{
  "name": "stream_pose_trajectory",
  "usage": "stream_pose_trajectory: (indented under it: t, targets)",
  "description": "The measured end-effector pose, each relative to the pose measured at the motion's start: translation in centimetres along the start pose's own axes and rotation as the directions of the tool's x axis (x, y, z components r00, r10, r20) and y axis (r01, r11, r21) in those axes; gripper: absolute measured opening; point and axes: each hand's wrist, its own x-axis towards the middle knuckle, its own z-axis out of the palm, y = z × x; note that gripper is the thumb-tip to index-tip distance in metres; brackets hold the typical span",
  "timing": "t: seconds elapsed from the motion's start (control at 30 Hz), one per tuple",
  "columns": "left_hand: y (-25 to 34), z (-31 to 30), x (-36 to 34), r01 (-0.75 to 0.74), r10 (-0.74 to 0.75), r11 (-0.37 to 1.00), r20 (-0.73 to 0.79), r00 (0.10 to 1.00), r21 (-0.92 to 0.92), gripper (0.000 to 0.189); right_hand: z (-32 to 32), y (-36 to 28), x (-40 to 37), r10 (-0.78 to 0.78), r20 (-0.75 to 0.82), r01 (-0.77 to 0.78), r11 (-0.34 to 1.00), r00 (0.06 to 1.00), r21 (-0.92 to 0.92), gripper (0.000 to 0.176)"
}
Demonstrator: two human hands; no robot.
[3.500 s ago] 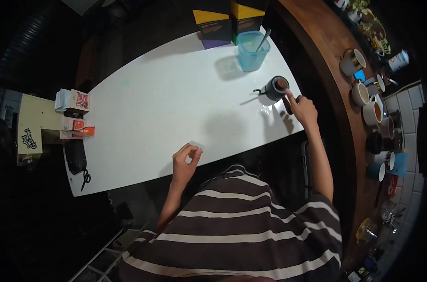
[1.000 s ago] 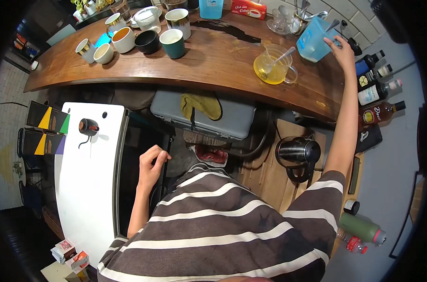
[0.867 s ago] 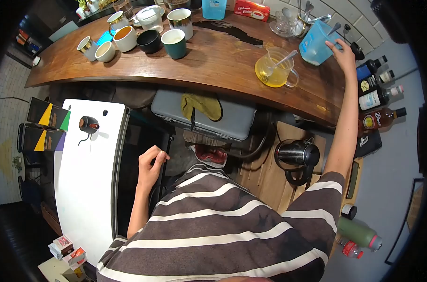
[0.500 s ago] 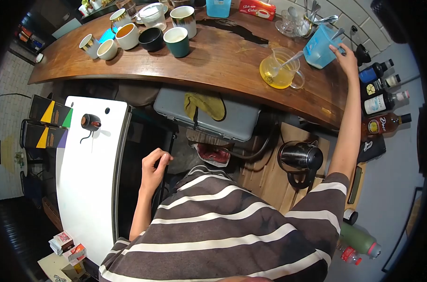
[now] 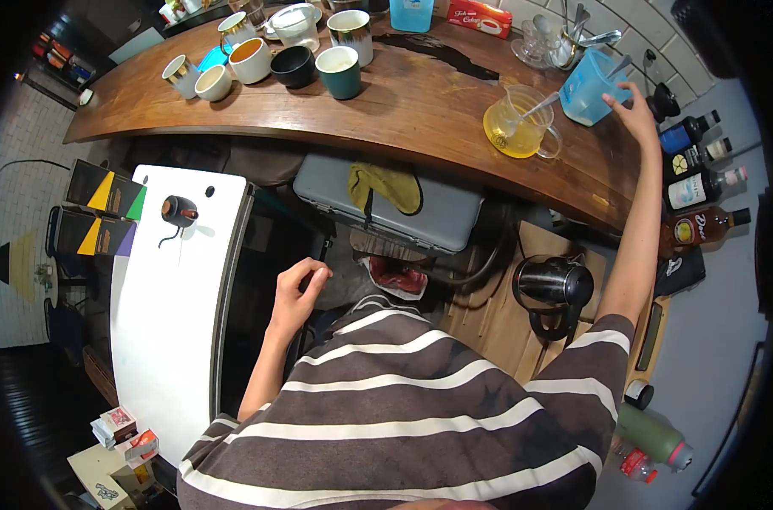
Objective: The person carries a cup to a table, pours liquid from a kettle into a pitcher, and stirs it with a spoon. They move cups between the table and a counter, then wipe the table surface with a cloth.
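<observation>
The blue container (image 5: 583,78), a moment ago riding tilted in the right hand (image 5: 634,112), is now standing upright on the wooden table (image 5: 420,102), just beside the yellow mug (image 5: 522,127); the hand is spreading open, fingertips only brushing its side, so the carry from the white table (image 5: 165,340) is looking finished; the left hand (image 5: 297,293) is hanging loosely curled and empty near that table's edge; the container is sitting close to the wooden table's right end, bottles (image 5: 696,174) crowding just beyond; bare wood is lying open toward the mugs (image 5: 318,64).
</observation>
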Motion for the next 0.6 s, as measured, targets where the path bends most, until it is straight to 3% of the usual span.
stream_pose_trajectory:
  t: [0.03, 0.1, 0.17, 0.23, 0.3, 0.37, 0.47, 0.5, 0.6]
  targets:
    - [0.0, -0.1, 0.2, -0.014, 0.014, 1.0, 0.009, 1.0, 0.012, 0.016, -0.7, -0.1, 0.0, -0.031, 0.015, 0.031, 0.999, 0.999, 0.026, 0.067]
    - [-0.1, -0.5, 0.3, 0.021, -0.021, 1.0, 0.007, 1.0, 0.008, 0.014, -2.7, -0.6, -0.7, -0.118, -0.154, 0.116, 0.993, 0.981, -0.027, 0.057]
    - [0.1, -0.6, -0.2, -0.03, 0.031, 0.999, -0.039, 0.999, 0.03, 0.017, -6.7, -3.1, -2.1, -0.061, -0.167, 0.076, 0.994, 0.984, 0.081, 0.043]
    - [0.0, -1.1, -0.4, 0.045, -0.041, 0.997, -0.06, 0.997, 0.056, 0.013, -9.3, -7.8, -5.6, -0.188, -0.357, 0.246, 0.961, 0.915, 0.123, 0.031]
    - [-1.4, -1.7, -1.1, -0.068, 0.072, 0.997, -0.073, 0.995, 0.046, 0.012, -10.6, -16.2, -11.0, -0.183, -0.374, 0.267, 0.945, 0.909, 0.187, 0.023]
    - [-0.7, -2.8, -1.7, 0.011, -0.008, 0.998, -0.054, 0.999, 0.055, 0.012, -10.2, -21.3, -14.9, -0.364, -0.358, 0.43, 0.895, 0.86, 0.121, 0.02]
    - [-1.0, -4.2, -2.9, 0.096, -0.093, 0.995, -0.13, 0.987, 0.018, 0.014, -7.9, -29.3, -19.9, -0.462, -0.196, 0.5, 0.767, 0.865, 0.401, 0.015]
    - [-1.3, -4.6, -3.4, 0.137, -0.138, 0.99, -0.129, 0.982, -0.018, 0.015, -6.8, -31.5, -21.0, -0.511, -0.113, 0.498, 0.725, 0.852, 0.475, 0.016]
    - [-2.5, -6.0, -5.4, 0.141, -0.145, 0.989, -0.206, 0.968, -0.034, 0.022, 0.0, -37.5, -23.0, -0.547, 0.125, 0.292, 0.61, 0.827, 0.736, 0.017]
